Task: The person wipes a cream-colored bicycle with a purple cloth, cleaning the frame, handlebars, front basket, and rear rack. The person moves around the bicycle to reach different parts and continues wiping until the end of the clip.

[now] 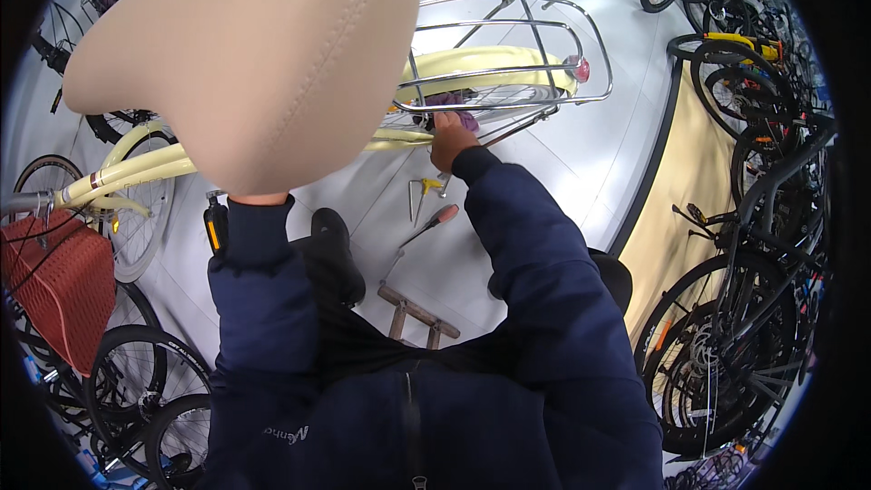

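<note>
A pale yellow bicycle [145,167] stands across in front of me, its big beige saddle [263,54] filling the upper left. My right hand [451,141] is at the hub side of the rear wheel, under the chrome rear rack [590,27]. Its fingers are closed on a purple cloth [465,118] pressed among the spokes. Of my left hand [259,199] only the wrist shows; the saddle hides its fingers. The pale yellow rear mudguard [490,59] curves beneath the rack, with a red reflector [582,69] at its end. A black pedal [215,225] sits beside my left cuff.
On the tiled floor lie a yellow-handled tool [430,186], a screwdriver with a red and grey handle [444,214] and a small wooden stool [417,311] between my legs. A red woven basket [63,281] hangs at the left. Rows of bicycles [717,354] line both sides.
</note>
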Demonstrator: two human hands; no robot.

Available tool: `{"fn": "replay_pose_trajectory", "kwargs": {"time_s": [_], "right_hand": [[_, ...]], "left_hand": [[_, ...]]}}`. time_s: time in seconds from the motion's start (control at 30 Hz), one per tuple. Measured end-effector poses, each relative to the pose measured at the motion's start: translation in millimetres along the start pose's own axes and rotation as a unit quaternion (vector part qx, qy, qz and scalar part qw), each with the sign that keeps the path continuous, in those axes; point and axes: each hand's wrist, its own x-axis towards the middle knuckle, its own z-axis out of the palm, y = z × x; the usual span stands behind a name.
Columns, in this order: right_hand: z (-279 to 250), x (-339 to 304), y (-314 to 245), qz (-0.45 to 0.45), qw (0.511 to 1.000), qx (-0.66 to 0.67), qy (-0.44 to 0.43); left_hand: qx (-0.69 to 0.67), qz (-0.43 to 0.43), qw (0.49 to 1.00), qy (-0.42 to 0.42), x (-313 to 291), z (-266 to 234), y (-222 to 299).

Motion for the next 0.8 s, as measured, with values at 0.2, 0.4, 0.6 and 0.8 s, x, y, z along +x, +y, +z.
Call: {"fn": "replay_pose_trajectory", "kwargs": {"time_s": [0.2,0.4,0.6,0.8], "right_hand": [[27,-48,-21,-0.162,0.920,0.021,0.355],[135,-123,20,-0.106,0.976,-0.032,-0.190],[232,-115,56,-0.026,0.971,-0.176,-0.161],[261,-83,64,-0.036,0.987,-0.120,-0.098]], "left_hand": [[-0.019,-0.028,0.999,-0.009,-18,12,6],[0.007,-0.050,0.998,-0.035,-23,35,51],[0.090,-0.113,0.986,-0.082,-29,54,79],[0.089,-0.075,0.988,-0.105,-27,57,78]]}}
